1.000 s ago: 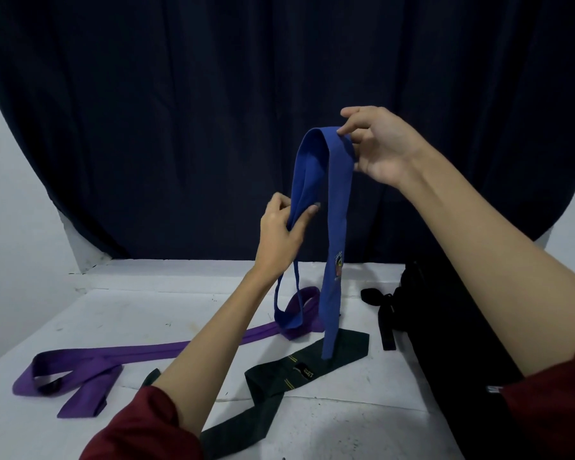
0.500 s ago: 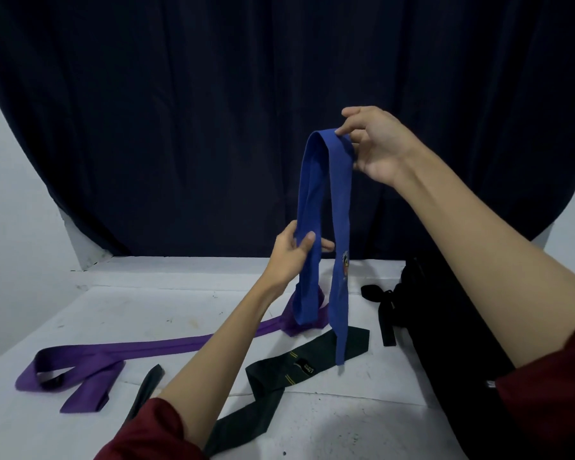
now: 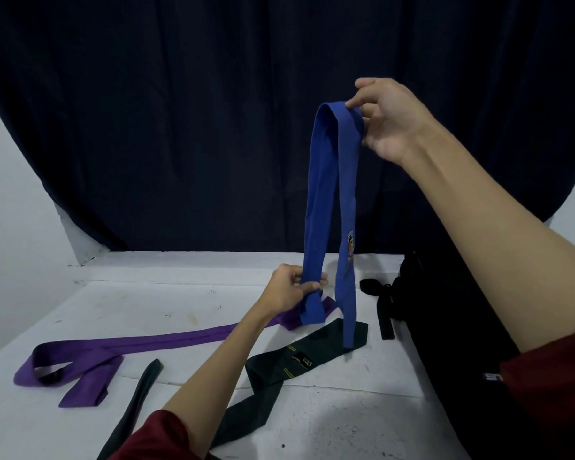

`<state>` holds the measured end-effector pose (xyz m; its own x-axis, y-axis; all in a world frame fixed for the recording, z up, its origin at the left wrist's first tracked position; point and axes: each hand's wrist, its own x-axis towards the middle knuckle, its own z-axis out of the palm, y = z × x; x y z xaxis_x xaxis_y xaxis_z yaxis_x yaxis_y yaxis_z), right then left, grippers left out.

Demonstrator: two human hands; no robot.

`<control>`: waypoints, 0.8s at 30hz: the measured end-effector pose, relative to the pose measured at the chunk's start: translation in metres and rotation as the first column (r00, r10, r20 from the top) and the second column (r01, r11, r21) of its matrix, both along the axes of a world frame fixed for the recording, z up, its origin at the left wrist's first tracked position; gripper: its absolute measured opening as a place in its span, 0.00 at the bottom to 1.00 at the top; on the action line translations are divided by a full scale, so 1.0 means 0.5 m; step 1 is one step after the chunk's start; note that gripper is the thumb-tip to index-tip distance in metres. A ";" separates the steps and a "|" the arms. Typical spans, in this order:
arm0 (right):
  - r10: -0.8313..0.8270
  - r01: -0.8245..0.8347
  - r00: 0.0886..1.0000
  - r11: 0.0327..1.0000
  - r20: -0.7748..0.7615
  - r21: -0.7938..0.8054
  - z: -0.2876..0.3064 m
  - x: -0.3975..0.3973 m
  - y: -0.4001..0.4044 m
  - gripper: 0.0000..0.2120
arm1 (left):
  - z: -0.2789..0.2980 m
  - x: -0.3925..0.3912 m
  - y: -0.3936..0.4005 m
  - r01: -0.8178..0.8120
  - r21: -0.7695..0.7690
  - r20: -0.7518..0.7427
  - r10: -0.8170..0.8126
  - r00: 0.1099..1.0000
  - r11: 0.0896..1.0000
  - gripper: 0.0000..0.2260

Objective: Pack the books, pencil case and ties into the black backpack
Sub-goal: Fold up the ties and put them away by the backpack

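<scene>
A blue tie (image 3: 326,194) hangs doubled over in the air above the white table (image 3: 362,410). My right hand (image 3: 387,122) pinches its fold at the top. My left hand (image 3: 287,288) grips the narrow strand near its lower end, just above the table. The wide strand with a small crest hangs free and reaches down to a dark green tie (image 3: 279,370). A purple tie (image 3: 113,350) lies stretched to the left. The black backpack (image 3: 452,343) lies at the right, partly hidden by my right arm. No books or pencil case are in view.
A black strap (image 3: 384,307) of the backpack trails onto the table beside the ties. A dark narrow tie end (image 3: 136,400) lies near the front left edge. A dark curtain (image 3: 213,127) hangs behind the table, with white wall on both sides.
My left hand has slid down the narrow strand of the blue tie, from mid-height to near its lower end. My right hand keeps the fold at the top.
</scene>
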<state>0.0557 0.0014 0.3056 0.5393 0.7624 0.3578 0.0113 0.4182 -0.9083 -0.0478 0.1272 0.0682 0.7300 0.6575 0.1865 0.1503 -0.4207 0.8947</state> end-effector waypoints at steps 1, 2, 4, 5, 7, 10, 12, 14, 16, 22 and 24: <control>0.012 -0.012 1.000 1.000 -0.016 0.007 0.003 0.000 -0.001 0.12 | -0.008 -0.002 0.002 -0.007 0.020 -0.030 0.008 1.000 1.000 0.10; 0.013 -0.012 1.000 1.000 -0.027 0.012 0.005 0.002 0.000 0.12 | -0.015 -0.003 0.003 -0.016 0.043 -0.055 0.019 0.998 0.999 0.10; 0.014 -0.013 0.999 1.000 -0.035 0.015 0.007 0.003 0.002 0.13 | -0.028 -0.006 0.003 -0.039 0.075 -0.085 0.045 0.995 0.996 0.10; 0.021 -0.021 0.999 1.000 -0.040 0.015 0.007 0.004 0.003 0.14 | -0.033 -0.007 0.003 -0.052 0.083 -0.095 0.060 0.994 0.995 0.10; 0.038 -0.036 0.998 0.999 -0.048 0.028 0.006 0.009 0.007 0.15 | -0.042 -0.009 0.004 -0.074 0.111 -0.130 0.088 0.988 0.991 0.10; 0.033 -0.032 0.999 0.999 -0.040 0.019 0.006 0.012 0.008 0.15 | -0.060 -0.010 0.006 -0.123 0.173 -0.198 0.157 0.968 0.977 0.11; 0.030 -0.029 0.999 1.000 -0.035 0.009 0.001 0.014 0.010 0.15 | -0.065 -0.009 0.010 -0.140 0.198 -0.220 0.184 0.958 0.970 0.12; 0.040 -0.040 0.998 0.999 -0.041 0.013 -0.005 0.015 0.012 0.15 | -0.049 -0.008 0.013 -0.120 0.174 -0.202 0.155 0.967 0.977 0.13; 0.055 -0.054 0.998 0.998 -0.037 0.011 -0.008 0.014 0.013 0.15 | 0.000 -0.009 0.007 -0.053 0.088 -0.121 0.064 0.991 0.995 0.16; 0.064 -0.064 0.998 0.998 -0.009 -0.010 -0.019 0.009 0.022 0.14 | 0.219 -0.001 -0.038 0.148 -0.056 0.346 -0.119 0.931 0.987 0.17; 0.063 -0.063 0.998 0.998 -0.020 0.002 -0.021 0.004 0.027 0.14 | 0.261 0.006 -0.047 0.186 -0.095 0.379 -0.137 0.915 0.978 0.12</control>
<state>0.0578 0.0149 0.2953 0.4970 0.7947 0.3485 -0.0333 0.4188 -0.9075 -0.0450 0.1037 0.1990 0.7236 0.5722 0.3860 -0.2607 -0.2912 0.9204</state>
